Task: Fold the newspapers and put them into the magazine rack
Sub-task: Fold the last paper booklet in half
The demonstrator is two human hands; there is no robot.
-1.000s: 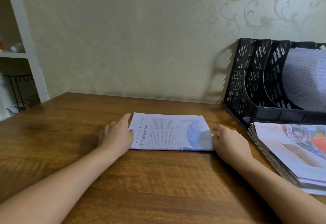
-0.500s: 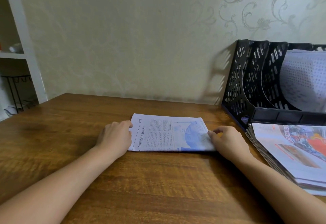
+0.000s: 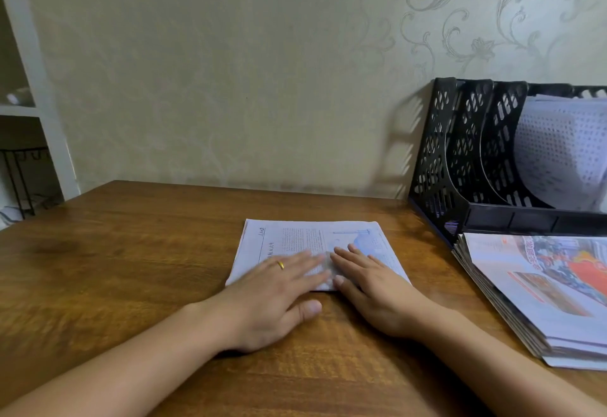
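Note:
A folded newspaper (image 3: pixel 305 239) lies flat on the wooden table (image 3: pixel 131 252), printed side up. My left hand (image 3: pixel 272 295) presses its near left part with straight fingers; a gold ring shows on one finger. My right hand (image 3: pixel 371 288) lies flat on the near right part, fingertips almost meeting those of the left. The black perforated magazine rack (image 3: pixel 460 166) stands at the back right against the wall, with a folded paper (image 3: pixel 558 153) in its right slot. A stack of unfolded newspapers (image 3: pixel 538 288) lies in front of the rack.
A patterned wall runs right behind the table. At the far left, beyond the table's edge, is a white shelf unit (image 3: pixel 33 88) with a black wire stand (image 3: pixel 23 180) below it.
Both hands have moved from the newspaper's left and right ends onto its top near the middle, and their fingers are now flat on it. The newspaper stays in place.

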